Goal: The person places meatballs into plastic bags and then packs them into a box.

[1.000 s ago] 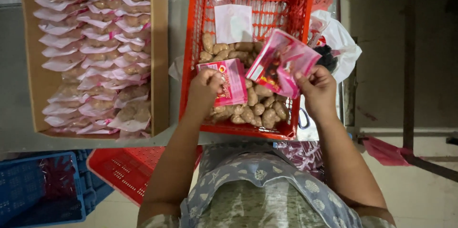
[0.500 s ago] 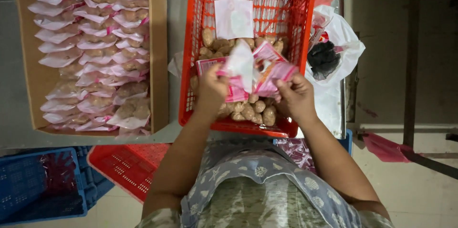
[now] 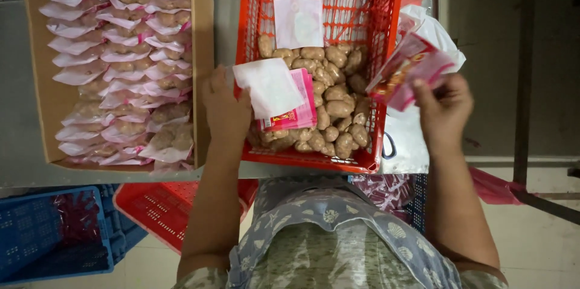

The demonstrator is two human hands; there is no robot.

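Observation:
My left hand (image 3: 225, 107) grips a stack of flat pink and white empty pouches (image 3: 281, 97) over the red plastic crate (image 3: 254, 17). The crate holds a heap of small beige lumpy pieces (image 3: 335, 92), and a white pouch (image 3: 298, 22) leans on its back wall. My right hand (image 3: 444, 107) is off the crate's right side, pinching one pink and white pouch (image 3: 408, 71) with a printed picture.
A cardboard box (image 3: 202, 53) on the left holds several rows of filled pouches (image 3: 121, 59). A white plastic bag (image 3: 435, 35) lies right of the crate. Below the table edge stand a blue crate (image 3: 42, 240) and another red crate (image 3: 157, 210).
My hands were together over the crate with the pouches. Now they have parted: the right hand has carried one pouch out to the right, while the left keeps the stack.

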